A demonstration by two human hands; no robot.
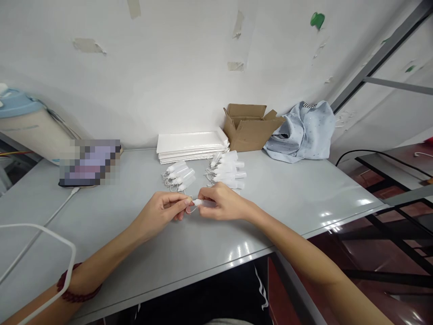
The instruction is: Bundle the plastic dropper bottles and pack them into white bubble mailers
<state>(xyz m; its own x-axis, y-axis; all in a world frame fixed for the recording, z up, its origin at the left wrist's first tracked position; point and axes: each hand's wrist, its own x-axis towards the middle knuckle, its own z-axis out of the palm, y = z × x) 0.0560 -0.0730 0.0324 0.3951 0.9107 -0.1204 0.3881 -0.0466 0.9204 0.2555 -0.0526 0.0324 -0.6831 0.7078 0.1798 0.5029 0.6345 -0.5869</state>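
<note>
My right hand [221,201] is closed around the translucent body of a small white plastic tube [197,202], whose pointed white end faces left. Thumb and fingers of my left hand [165,210] pinch at that pointed end, by a thin white cord [193,210] that hangs in a small loop below it. Beyond my hands lie two groups of similar tubes with cords: a left pile [179,175] and a larger right pile [230,169]. My fingers partly hide the held tube.
Behind the piles, a stack of white flat packets [192,145] sits by an open cardboard box [252,128] and a light blue cloth bag [304,131]. A phone [89,163] with a charging cable [57,210] and a large blue-lidded container [30,122] are at left.
</note>
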